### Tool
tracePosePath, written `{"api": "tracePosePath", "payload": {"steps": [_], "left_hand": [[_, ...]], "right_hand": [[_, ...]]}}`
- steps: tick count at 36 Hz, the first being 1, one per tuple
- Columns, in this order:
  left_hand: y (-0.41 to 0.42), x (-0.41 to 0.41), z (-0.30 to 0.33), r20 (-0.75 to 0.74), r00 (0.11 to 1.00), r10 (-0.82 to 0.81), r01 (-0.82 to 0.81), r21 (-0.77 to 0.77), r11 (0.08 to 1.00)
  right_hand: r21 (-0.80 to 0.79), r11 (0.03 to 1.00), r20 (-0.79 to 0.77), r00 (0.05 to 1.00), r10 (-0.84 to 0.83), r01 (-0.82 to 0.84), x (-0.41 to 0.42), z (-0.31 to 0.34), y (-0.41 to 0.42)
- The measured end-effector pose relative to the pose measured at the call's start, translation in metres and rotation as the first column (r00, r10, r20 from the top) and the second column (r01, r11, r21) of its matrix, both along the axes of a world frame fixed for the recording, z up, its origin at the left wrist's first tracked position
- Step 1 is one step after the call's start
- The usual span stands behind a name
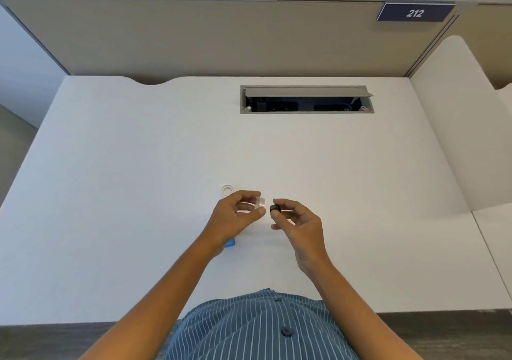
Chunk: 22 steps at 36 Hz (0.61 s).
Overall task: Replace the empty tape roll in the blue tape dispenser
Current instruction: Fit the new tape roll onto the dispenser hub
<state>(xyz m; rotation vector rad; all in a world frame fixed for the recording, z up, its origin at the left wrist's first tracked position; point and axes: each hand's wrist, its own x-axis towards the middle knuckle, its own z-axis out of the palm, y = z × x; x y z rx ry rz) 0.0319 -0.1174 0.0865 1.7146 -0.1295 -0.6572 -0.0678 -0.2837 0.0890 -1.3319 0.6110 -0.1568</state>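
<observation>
above the desk [138, 165], the left hand [235, 215] pinches a clear tape roll [260, 202] and the right hand [299, 221] a small black hub [274, 208]; line up hub with core squarely before pressing; blue tape dispenser [230, 242] lies under the left wrist.

Tape roll [227, 190] behind left hand [235, 215], dispenser [230, 242] under wrist, on desk [138, 165].

Two tape rolls [227, 190] [260, 202], perhaps; one dispenser [230, 242].
</observation>
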Motion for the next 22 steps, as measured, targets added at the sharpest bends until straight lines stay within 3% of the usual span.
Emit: {"api": "tracePosePath", "payload": {"steps": [9, 22], "left_hand": [[0.002, -0.011, 0.021, -0.038, 0.999, 0.034, -0.038, -0.127, 0.991], [0.001, -0.024, 0.038, -0.009, 1.000, 0.028, -0.029, -0.185, 0.982]], "right_hand": [[0.035, 0.999, 0.059, 0.998, 0.017, -0.019, 0.000, 0.009, -0.001], [-0.021, 0.998, 0.090, 0.994, 0.056, -0.054, -0.005, 0.018, -0.002]]}}
